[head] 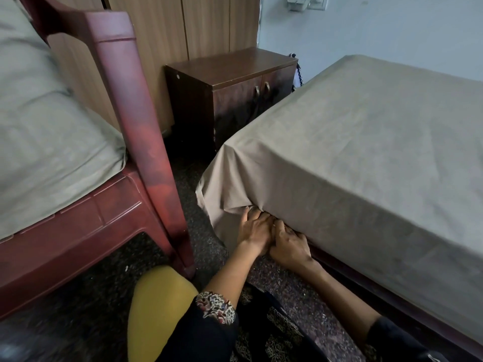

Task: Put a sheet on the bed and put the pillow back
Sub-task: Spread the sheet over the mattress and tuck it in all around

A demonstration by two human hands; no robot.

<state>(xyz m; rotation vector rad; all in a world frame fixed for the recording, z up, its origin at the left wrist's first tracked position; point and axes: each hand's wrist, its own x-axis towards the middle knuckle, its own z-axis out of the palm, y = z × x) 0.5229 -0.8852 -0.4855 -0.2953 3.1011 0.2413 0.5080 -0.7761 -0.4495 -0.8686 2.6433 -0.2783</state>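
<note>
A taupe sheet (366, 142) covers the bed on the right and hangs down over its near corner. Both my hands are low at that corner, side by side against the mattress's bottom edge. My left hand (254, 231) has its thumb on the outside of a bunched fold of the sheet, and its fingers curl into the fold. My right hand (290, 244) lies just to the right, with its fingertips hidden under the edge of the mattress. A grey-green pillow (52, 152) lies on the seat of a red plastic chair (146, 126) at the left.
A dark wooden cabinet (230, 74) stands between the chair and the bed's far end, in front of a wooden wardrobe (203, 22). Dark speckled floor (188, 178) runs in a narrow gap between chair and bed. My knee in yellow cloth (159, 304) is near the chair leg.
</note>
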